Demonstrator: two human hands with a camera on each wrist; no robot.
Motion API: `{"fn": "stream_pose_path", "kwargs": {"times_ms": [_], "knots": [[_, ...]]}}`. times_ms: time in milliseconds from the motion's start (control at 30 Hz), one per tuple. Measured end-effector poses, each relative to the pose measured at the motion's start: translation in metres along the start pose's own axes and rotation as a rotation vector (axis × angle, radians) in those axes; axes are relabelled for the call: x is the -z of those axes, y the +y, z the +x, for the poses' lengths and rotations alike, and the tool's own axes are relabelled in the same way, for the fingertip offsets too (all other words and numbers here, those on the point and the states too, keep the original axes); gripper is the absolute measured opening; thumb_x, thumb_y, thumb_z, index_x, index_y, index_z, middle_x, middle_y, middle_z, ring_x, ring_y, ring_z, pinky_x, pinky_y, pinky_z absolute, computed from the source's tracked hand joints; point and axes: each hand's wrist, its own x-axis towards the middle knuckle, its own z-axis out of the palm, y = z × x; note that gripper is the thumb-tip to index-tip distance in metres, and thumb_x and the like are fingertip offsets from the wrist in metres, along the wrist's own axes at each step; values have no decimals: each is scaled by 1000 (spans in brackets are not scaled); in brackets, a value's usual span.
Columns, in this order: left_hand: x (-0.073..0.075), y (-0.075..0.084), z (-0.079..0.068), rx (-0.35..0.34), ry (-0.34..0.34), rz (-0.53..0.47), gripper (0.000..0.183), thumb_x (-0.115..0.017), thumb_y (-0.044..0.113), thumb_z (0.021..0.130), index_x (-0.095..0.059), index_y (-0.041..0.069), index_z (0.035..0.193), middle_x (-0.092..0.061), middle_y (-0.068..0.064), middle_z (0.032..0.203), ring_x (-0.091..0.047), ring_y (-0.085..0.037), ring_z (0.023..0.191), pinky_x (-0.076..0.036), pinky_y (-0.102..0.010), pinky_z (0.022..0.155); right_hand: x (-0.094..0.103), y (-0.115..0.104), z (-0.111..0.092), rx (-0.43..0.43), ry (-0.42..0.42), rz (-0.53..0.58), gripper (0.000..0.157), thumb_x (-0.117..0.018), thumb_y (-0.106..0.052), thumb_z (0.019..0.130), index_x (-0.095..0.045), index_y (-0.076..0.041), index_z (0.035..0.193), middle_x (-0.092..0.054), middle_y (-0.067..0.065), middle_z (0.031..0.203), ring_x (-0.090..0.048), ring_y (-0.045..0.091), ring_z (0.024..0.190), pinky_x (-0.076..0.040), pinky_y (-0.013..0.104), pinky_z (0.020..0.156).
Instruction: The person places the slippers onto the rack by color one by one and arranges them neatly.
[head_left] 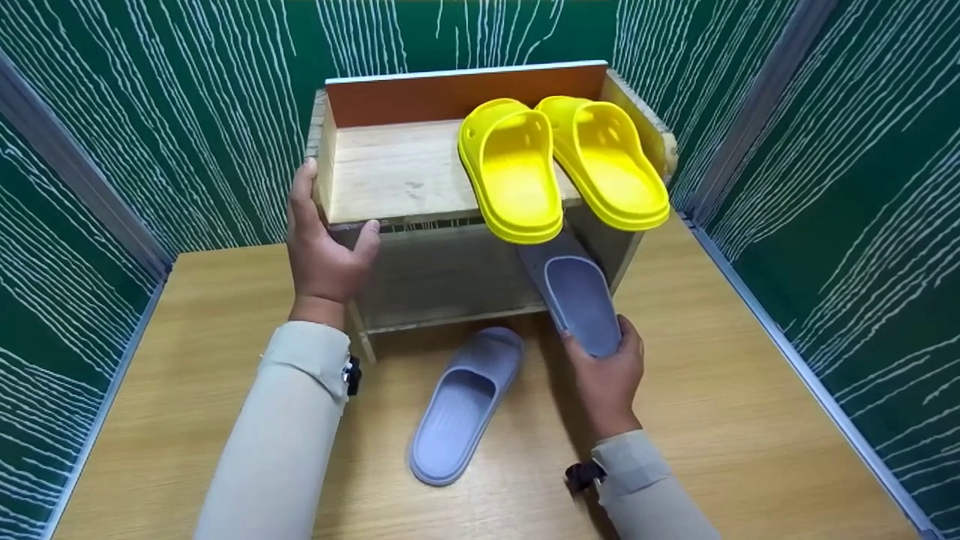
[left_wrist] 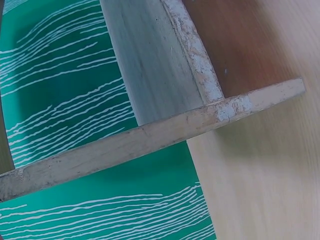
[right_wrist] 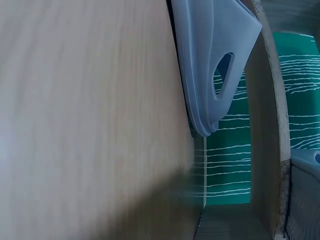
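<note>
Just ahead of the right hand (head_left: pixel 610 382), which pinches its heel, a grey slipper (head_left: pixel 581 296) points toe-first under the yellow clogs (head_left: pixel 517 180) on a wooden rack (head_left: pixel 405 180), best kept low to clear them while the left hand (head_left: pixel 324 259), thumb spread from fingers, grips the rack's left side.

A dark-green, wavy white-striped back wall (head_left: pixel 217 135) stood behind a lt.-brown wood-grain flat surface (head_left: pixel 750 390); matching green side walls (head_left: pixel 862 165) flanked it L & R, w/ stripes slanting. Straight grey corner posts (head_left: pixel 763 105) stood at both rear corners, & slim grey trim strips (head_left: pixel 802 368) ran along the side walls' btm. edges.
</note>
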Motion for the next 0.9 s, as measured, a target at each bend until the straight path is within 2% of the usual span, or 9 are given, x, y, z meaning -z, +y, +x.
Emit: {"fn": "stream_pose_path", "kwargs": {"times_ms": [300, 600, 900], "knots": [[0, 0, 2, -9, 5, 0, 88, -73, 36, 80, -33, 16, 156, -44, -13, 161, -48, -23, 144, -40, -37, 121, -2, -2, 6, 27, -23, -23, 90, -92, -25, 80, -45, 6, 150, -52, 26, 144, -52, 40, 130, -40, 53, 116], [0, -1, 1, -6, 11, -1, 89, -74, 35, 80, -33, 16, 156, -44, -13, 161, -48, -23, 144, -40, -37, 122, 7, -2, 2, 14, -80, -25, 99, -92, -30, 81, -38, 4, 157, -46, 25, 154, -48, 39, 140, -37, 53, 121], [0, 0, 1, -1, 12, 4, 88, -74, 36, 80, -33, 16, 156, -44, -12, 161, -48, -22, 143, -41, -38, 121, 23, 4, -13, -9, -44, 28, 87, -92, -22, 81, -46, 7, 149, -52, 25, 149, -46, 40, 142, -33, 55, 123]]}}
